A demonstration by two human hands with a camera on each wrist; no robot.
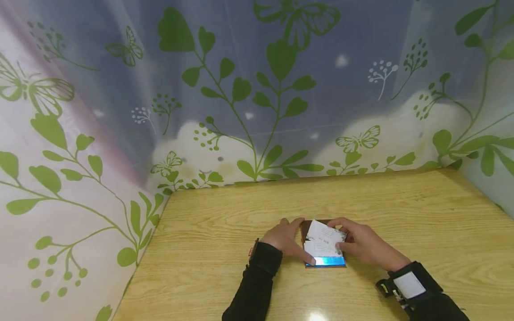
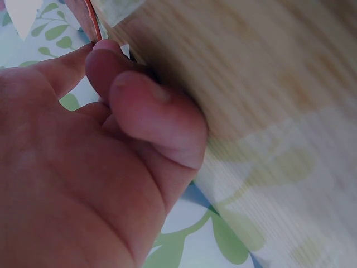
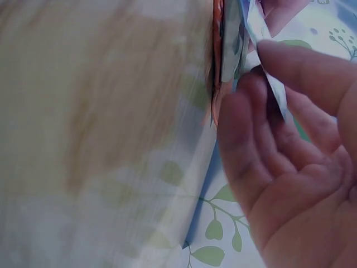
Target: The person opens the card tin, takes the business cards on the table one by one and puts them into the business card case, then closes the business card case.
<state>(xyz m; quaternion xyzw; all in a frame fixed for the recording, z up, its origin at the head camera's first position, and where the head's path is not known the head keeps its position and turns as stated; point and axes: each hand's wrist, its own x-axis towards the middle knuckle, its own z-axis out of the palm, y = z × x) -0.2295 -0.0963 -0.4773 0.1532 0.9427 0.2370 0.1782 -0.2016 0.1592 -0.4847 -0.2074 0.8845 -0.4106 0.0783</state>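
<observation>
A small brown flat holder (image 1: 304, 231) lies on the table in the head view, with a shiny blue strip (image 1: 331, 261) across its near end. My left hand (image 1: 284, 238) holds it from the left, thumb on the strip and fingers at the far left corner. White printed cards (image 1: 317, 248) lie on the holder. My right hand (image 1: 368, 246) pinches a tilted white card (image 1: 321, 229) above them. In the right wrist view that card (image 3: 274, 86) shows edge-on between thumb and fingers. The left wrist view shows curled fingers (image 2: 156, 111) beside the holder's orange edge.
The wooden table (image 1: 209, 232) spreads around both hands. Curtains (image 1: 241, 111) with green leaves and butterflies hang along its far and left sides, and another stands at the right. Both wrists carry black bands (image 1: 270, 258).
</observation>
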